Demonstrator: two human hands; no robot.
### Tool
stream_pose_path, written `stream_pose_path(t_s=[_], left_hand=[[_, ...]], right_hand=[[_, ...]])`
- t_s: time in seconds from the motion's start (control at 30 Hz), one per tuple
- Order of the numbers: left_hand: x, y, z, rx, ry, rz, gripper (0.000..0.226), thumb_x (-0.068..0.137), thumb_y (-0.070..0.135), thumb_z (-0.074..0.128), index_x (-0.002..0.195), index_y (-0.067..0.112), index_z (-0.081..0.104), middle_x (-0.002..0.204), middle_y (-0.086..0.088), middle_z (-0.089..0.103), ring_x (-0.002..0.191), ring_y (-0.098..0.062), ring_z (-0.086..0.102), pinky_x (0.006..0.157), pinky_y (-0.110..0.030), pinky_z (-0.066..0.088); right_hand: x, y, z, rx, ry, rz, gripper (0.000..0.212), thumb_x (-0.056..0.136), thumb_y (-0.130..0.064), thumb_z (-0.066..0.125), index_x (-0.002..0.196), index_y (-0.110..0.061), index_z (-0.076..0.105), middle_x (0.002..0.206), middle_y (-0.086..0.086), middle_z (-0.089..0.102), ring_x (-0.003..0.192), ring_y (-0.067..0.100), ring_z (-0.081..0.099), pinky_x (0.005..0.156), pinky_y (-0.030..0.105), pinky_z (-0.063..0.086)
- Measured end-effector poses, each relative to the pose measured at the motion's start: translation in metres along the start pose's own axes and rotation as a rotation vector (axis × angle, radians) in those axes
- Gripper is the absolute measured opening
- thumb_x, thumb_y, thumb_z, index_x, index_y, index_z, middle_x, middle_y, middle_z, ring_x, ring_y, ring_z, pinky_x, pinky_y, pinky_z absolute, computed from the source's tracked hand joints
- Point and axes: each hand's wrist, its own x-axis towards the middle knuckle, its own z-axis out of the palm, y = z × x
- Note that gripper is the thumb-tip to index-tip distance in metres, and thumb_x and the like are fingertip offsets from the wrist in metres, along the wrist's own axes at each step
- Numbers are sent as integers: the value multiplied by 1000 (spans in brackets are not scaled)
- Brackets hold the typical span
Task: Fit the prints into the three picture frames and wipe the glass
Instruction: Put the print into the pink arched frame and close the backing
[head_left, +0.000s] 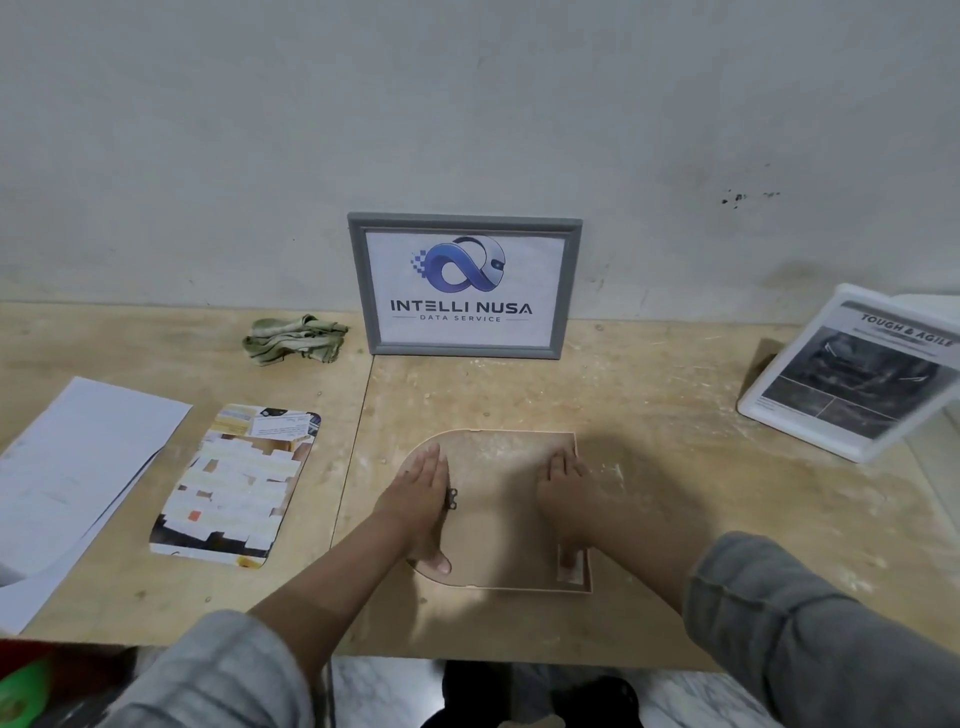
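A third picture frame (501, 514) lies face down on the table in front of me, its brown backing board up, one end rounded. My left hand (423, 506) rests flat on its left side, next to a small black hanger clip (452, 499). My right hand (566, 493) presses flat on its right side, the thumb near the lower right corner. A grey frame (465, 286) with a logo print stands against the wall. A white frame (852, 376) with a dark print leans at the right. A colourful print (236, 486) with rounded corners lies to the left.
A crumpled green cloth (293, 339) lies near the wall, left of the grey frame. White paper sheets (67, 483) cover the table's left end. The wooden table (649, 415) has a seam left of the flat frame; its front edge is close to my body.
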Motion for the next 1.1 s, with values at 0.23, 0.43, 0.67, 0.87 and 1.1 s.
stream_pose_path(t_s=[0.23,0.43,0.67,0.87,1.1], left_hand=[[22,0,-10,60,-44,177,159,43,51,90,147,11,-23,153,-12,-32,141,-31,-28,120,-40,-1],[26,-12,-10,-57,-57,233,154,45,46,91,149,17,-20,152,-5,-34,136,-21,-34,118,-39,1],[6,-11,5,-225,65,98,136,54,39,88,152,23,-5,158,-5,-22,146,-19,-17,120,-43,6],[-34,-1,42,-543,384,-228,81,68,41,75,135,10,40,152,-13,28,135,-30,36,104,-38,37],[-32,4,32,-1061,640,-616,24,82,18,65,66,8,51,64,-7,54,69,-31,54,61,-33,37]], right_hand=[[4,-6,-3,109,-12,4,91,90,-8,57,148,-8,-13,150,32,-16,137,55,-4,113,56,9],[8,-9,-6,55,8,29,80,94,-8,48,148,-4,-10,150,35,-10,136,57,4,112,56,11],[-8,4,7,253,46,25,122,64,-32,81,150,-20,-4,156,15,-16,144,38,-4,112,55,16],[-24,-8,50,748,405,285,90,61,-48,77,136,-15,39,140,15,32,130,35,32,106,39,35],[-19,-19,53,1314,508,501,81,54,-55,68,123,-16,48,113,7,58,106,26,56,92,44,48]])
